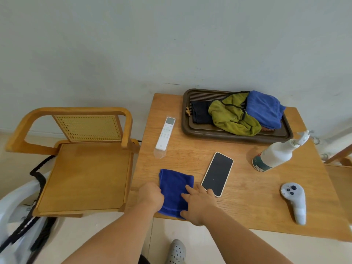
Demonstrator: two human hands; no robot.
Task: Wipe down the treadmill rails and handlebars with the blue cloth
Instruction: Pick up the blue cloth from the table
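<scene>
— Where is the blue cloth (174, 189)?

— It lies flat on the wooden table (247, 187), at the near edge and towards the left corner. It is folded into a rectangle. Its long axis runs from near to far, and one short end reaches the table's near edge.

— And the hands?

— The left hand (151, 196) is at the cloth's left side, with its fingers curled down and gripping that edge. The right hand (198, 201) rests on the cloth's right side. Its fingers are straight and spread, the forefinger is on the fabric, and the thumb is at the near end.

— What is beside the cloth?

— A phone (217, 173) lies just to the right, screen up and dark, and the right hand's outer fingers are at its near corner. A white remote (165, 133) lies further back, pointing away.

— What else is there?

— A dark tray (238, 135) stands at the far side. It holds a green cloth (232, 119), a blue towel (263, 109) and a dark folded cloth (201, 112). A spray bottle (274, 154) stands at the right, and a grey controller (294, 201) lies near the right edge. A wooden chair (85, 174) with a cane back stands to the left of the table.
</scene>
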